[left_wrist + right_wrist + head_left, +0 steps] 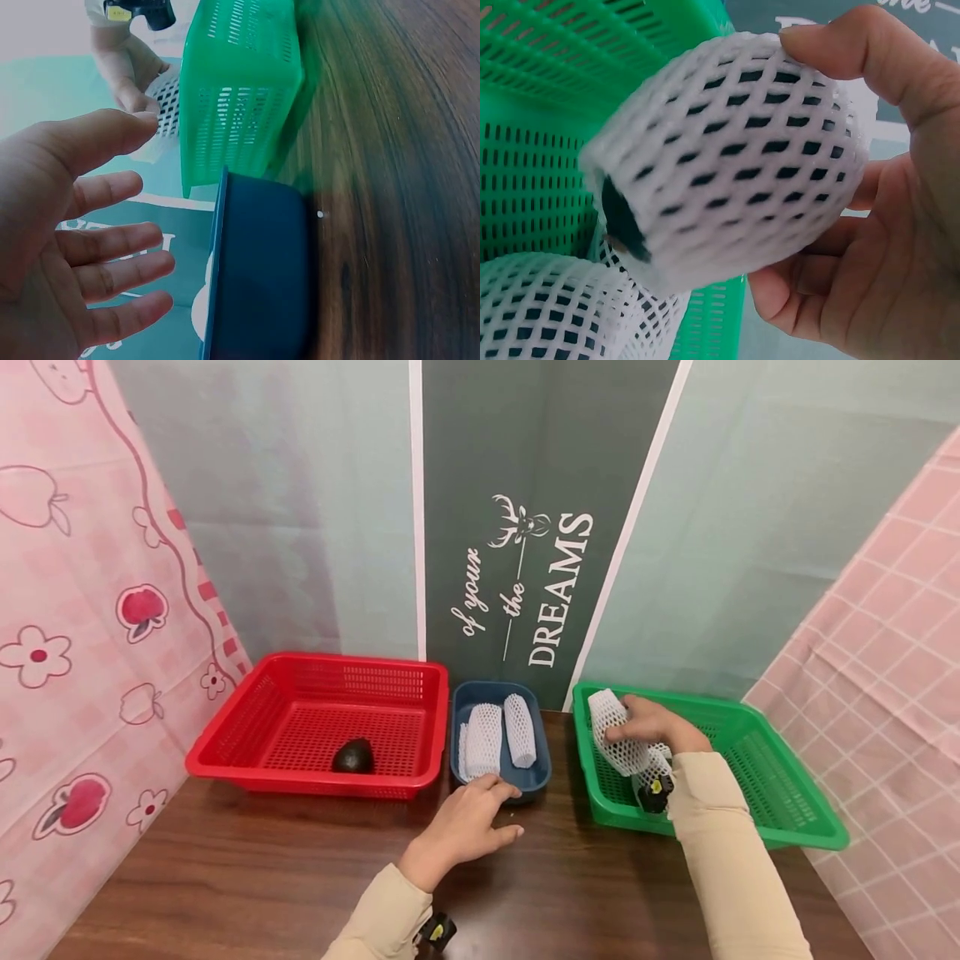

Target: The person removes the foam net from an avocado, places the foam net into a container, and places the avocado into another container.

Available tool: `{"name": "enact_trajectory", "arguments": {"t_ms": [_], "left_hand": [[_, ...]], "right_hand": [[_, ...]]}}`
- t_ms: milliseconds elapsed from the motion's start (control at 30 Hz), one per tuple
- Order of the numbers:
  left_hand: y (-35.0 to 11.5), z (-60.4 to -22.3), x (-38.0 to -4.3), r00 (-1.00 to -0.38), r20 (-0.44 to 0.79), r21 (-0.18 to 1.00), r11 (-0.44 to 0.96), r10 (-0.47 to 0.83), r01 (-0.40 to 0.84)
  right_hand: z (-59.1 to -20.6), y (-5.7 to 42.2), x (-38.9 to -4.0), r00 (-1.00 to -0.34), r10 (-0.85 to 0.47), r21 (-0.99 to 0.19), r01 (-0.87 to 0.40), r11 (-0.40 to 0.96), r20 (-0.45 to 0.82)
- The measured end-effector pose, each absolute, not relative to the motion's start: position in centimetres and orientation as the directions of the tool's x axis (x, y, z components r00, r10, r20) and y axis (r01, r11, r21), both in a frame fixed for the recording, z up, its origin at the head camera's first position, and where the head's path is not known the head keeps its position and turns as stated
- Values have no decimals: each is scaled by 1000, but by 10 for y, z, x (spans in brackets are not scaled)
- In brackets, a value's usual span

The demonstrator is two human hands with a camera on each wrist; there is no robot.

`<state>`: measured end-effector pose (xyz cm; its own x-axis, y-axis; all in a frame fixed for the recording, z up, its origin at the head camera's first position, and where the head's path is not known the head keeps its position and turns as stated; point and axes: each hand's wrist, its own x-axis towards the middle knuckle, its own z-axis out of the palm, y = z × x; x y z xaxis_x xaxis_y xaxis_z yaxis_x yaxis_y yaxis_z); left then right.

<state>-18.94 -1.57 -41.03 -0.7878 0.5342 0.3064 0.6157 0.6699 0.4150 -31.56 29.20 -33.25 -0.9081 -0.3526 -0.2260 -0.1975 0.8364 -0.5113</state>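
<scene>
My right hand (660,727) grips an avocado in a white foam net sleeve (735,157) over the left side of the green basket (795,785). Dark skin shows through the mesh and at the sleeve's open end. More netted fruit (540,315) lies beneath it in the basket. My left hand (465,822) holds nothing, its fingers spread and relaxed, just in front of the small blue bin (262,262). White foam net sleeves (484,739) lie inside that bin; the left fingertips overlap its front rim in the head view.
A red basket (225,760) stands at the left with one bare dark avocado (353,757) in it. The three containers line up along a printed cloth backdrop (360,527) on a brown wooden table (285,868). Pink cloths (67,693) hang at both sides.
</scene>
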Motion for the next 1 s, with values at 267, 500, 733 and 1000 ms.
{"name": "enact_trajectory", "arguments": {"t_ms": [267,500,733,1000], "left_hand": [[-25,-415,-186,-786,332,371,694,522,617],[-34,-417,-184,-782,354,368,692,514,621],[-46,-419,-182,-794,365,388,696,487,605],[-55,-420,-177,-811,348,399,709,470,582]], "right_hand": [[-337,282,-304,-916,-368,-468,-259,845,-157],[-335,278,-297,-920,-381,-452,-304,839,-88],[-326,266,-285,-918,-385,-469,-298,831,-98],[-321,248,-267,-923,-378,-431,-311,847,-77]]}}
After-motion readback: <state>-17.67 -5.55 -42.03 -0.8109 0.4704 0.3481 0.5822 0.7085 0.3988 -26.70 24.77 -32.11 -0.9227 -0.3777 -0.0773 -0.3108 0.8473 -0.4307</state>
